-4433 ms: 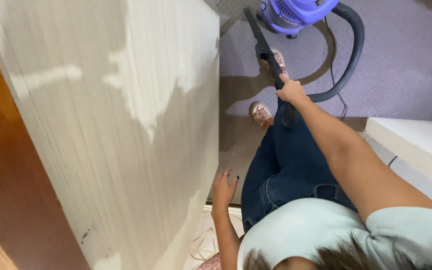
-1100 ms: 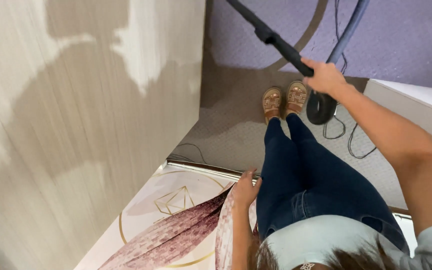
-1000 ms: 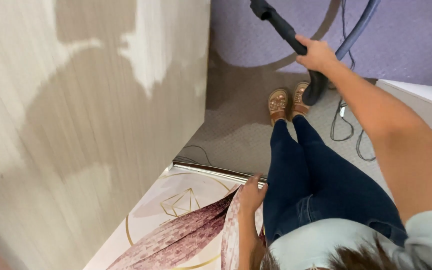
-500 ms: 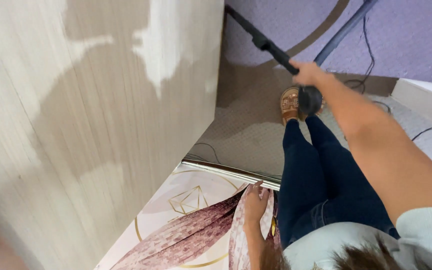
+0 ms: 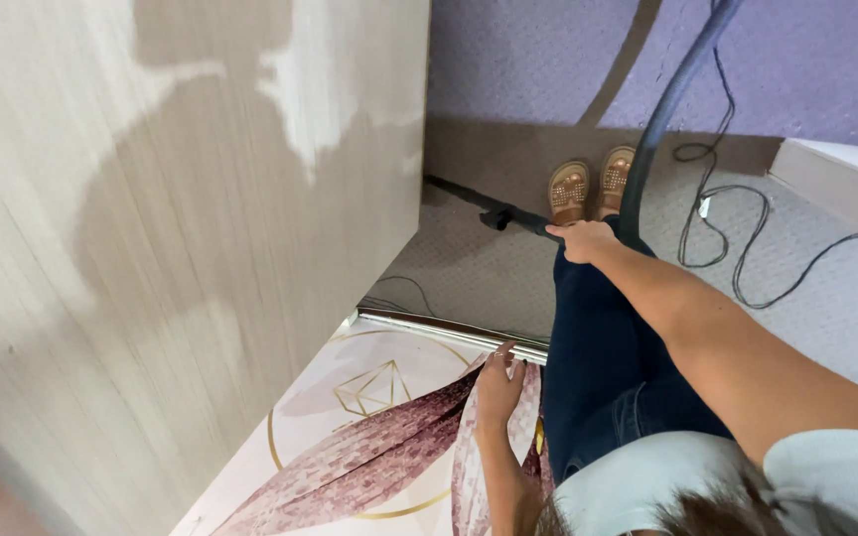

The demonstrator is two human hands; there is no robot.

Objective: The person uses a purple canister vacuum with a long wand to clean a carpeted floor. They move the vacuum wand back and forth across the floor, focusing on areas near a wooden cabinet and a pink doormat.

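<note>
My right hand point(image 5: 585, 240) grips the black vacuum wand point(image 5: 489, 212), which points left and down toward the foot of the pale wood-grain wall point(image 5: 181, 218). The dark vacuum hose point(image 5: 659, 119) curves up from that hand to the top edge. My left hand point(image 5: 500, 385) hangs at my side by my jeans, fingers loose and holding nothing, above a white floor panel with pink leaf and gold line pattern point(image 5: 369, 427). My sandalled feet point(image 5: 588, 185) stand on grey-brown carpet.
A metal threshold strip point(image 5: 449, 332) separates the patterned floor from the carpet. A black cable point(image 5: 737, 248) loops on the carpet at right. A white furniture edge point(image 5: 846, 179) juts in at upper right. Purple carpet point(image 5: 806, 60) lies beyond.
The wand has swung from pointing up and away to low and leftward at the wall's base. My right hand has dropped nearer my legs. The vacuum body seen earlier is out of view.
</note>
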